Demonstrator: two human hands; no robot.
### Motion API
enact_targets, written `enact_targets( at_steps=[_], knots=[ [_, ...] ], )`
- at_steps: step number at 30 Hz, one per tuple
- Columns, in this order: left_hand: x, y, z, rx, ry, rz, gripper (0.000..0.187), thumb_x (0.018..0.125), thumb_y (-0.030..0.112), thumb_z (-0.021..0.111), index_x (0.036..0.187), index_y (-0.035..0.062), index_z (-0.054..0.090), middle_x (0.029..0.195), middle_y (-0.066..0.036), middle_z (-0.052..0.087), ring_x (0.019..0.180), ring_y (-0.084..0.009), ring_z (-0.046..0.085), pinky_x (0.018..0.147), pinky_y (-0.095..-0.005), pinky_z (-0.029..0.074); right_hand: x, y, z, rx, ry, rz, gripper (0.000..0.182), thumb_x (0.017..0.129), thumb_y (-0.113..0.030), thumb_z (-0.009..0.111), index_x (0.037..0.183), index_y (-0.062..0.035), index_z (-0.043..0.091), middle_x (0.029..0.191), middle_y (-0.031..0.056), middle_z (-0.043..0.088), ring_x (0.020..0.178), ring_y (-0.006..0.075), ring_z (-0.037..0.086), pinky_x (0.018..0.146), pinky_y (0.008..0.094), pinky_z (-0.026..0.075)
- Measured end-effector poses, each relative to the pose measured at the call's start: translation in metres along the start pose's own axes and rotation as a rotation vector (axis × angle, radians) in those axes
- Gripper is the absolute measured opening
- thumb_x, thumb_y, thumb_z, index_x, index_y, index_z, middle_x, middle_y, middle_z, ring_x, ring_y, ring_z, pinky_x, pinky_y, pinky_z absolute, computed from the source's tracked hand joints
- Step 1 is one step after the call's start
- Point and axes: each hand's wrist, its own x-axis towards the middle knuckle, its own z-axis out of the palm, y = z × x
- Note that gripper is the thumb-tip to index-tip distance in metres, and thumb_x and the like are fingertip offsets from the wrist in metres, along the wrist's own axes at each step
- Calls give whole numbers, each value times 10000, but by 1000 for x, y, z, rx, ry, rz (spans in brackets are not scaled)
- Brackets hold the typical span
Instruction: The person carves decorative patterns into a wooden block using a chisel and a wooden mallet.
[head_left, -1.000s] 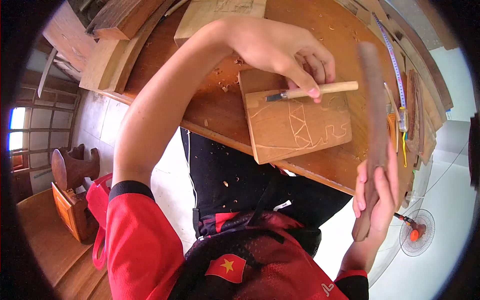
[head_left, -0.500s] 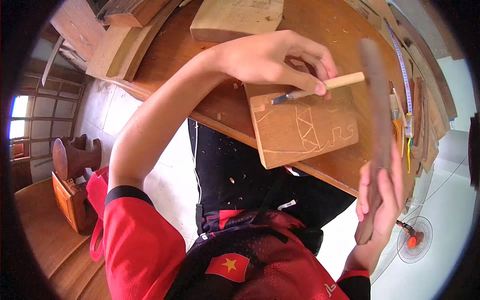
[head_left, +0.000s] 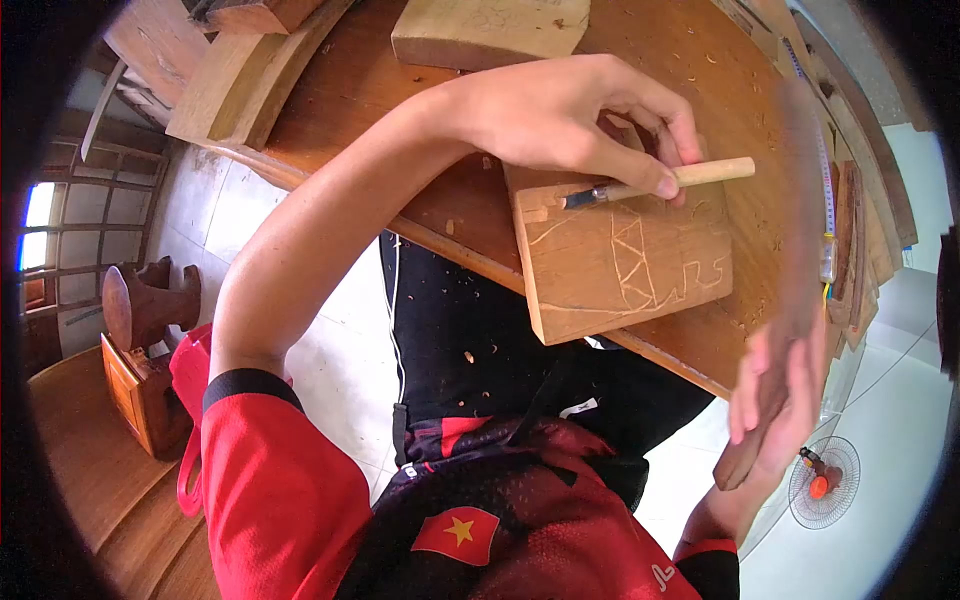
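Note:
My left hand (head_left: 590, 125) is closed around the pale wooden handle of a chisel (head_left: 725, 172). The chisel lies at a low slant, its metal blade on the upper left of a wooden block (head_left: 590, 275). Carved lines, including a zigzag band and a curling shape, mark the block's face, and a shallow notch shows by the blade. In my right hand (head_left: 778, 400) is a dark wooden stick (head_left: 798, 240), held upright and blurred by motion. A gap separates the stick from the handle's butt end.
A second wooden block (head_left: 490, 30) lies farther back on the brown table (head_left: 430, 215). Curved timber pieces (head_left: 265, 85) stand at the left edge. A tape measure (head_left: 828, 215) and wood strips line the right side. A fan (head_left: 824, 482) stands at lower right.
The stick in my right hand has swung right, away from the chisel's butt end. The block and chisel appear slightly farther right in view; the blade keeps its place on the block.

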Motion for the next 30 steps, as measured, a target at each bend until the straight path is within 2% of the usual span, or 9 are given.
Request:
enact_targets(
  at_steps=[2, 5, 10, 14, 17, 21, 25, 27, 30],
  knots=[
    [-1, -1, 1, -21, 1, -33, 240, 968, 107, 709, 1168, -21, 666, 1041, -79, 736, 1000, -126, 670, 877, -292, 528, 7, 1, 6, 84, 80, -102, 544, 1105, -218, 368, 1615, -87, 236, 840, 126, 497, 373, 98, 387, 295, 217, 371],
    [-1, -1, 1, -19, -14, -44, 243, 969, 109, 709, 1168, -22, 666, 1041, -81, 734, 1005, -125, 668, 882, -293, 525, -4, 2, -2, -250, -174, 156, 520, 1122, -228, 321, 1612, -109, 194, 900, 115, 486, 372, 103, 395, 277, 223, 405],
    [-1, -3, 0, 59, -23, -11, 249, 967, 119, 707, 1168, -22, 669, 1035, -76, 728, 999, -121, 659, 871, -289, 515, 3, 6, -5, 24, 180, -80, 510, 1102, -232, 392, 1570, -47, 306, 850, 101, 527, 382, 77, 414, 285, 207, 366],
    [-1, 2, -1, 77, -35, -39, 245, 962, 123, 705, 1158, -20, 672, 1014, -65, 721, 968, -114, 647, 847, -281, 505, -2, 0, -3, -193, 44, 41, 383, 1119, -255, 355, 1433, -45, 412, 871, 84, 517, 385, 80, 418, 271, 207, 395],
    [-4, -2, 1, 36, -19, -52, 244, 956, 128, 710, 1147, -19, 674, 991, -52, 712, 955, -108, 639, 835, -279, 501, 10, -3, -2, 72, 150, -154, 502, 1101, -225, 397, 1563, -43, 322, 837, 102, 536, 388, 82, 422, 287, 202, 375],
    [-3, -3, 0, 11, -47, -72, 247, 948, 134, 721, 1137, -19, 674, 976, -46, 702, 940, -103, 630, 820, -280, 498, -7, 0, 5, -269, -77, 185, 562, 1103, -233, 401, 1616, -105, 213, 865, 126, 535, 419, 107, 431, 309, 245, 411],
    [-5, -1, 1, 53, -39, -89, 246, 943, 126, 725, 1133, -21, 671, 985, -48, 701, 917, -99, 621, 807, -277, 493, 1, 5, 3, 167, 92, -131, 594, 1068, -233, 481, 1607, -103, 269, 824, 132, 554, 413, 95, 423, 328, 222, 367],
    [-2, -1, 0, 60, -40, -74, 247, 940, 125, 728, 1131, -22, 671, 987, -47, 700, 904, -98, 618, 804, -276, 491, -10, 13, -8, -35, 100, 40, 547, 1088, -240, 436, 1589, -94, 275, 837, 132, 556, 399, 99, 437, 302, 228, 382],
    [-3, -2, 0, 58, -51, -82, 246, 938, 124, 730, 1126, -24, 671, 986, -46, 698, 904, -98, 618, 802, -275, 490, -13, 13, -4, -59, 18, -2, 492, 1105, -259, 410, 1554, -74, 329, 843, 127, 564, 388, 101, 463, 278, 226, 375]
  ],
)
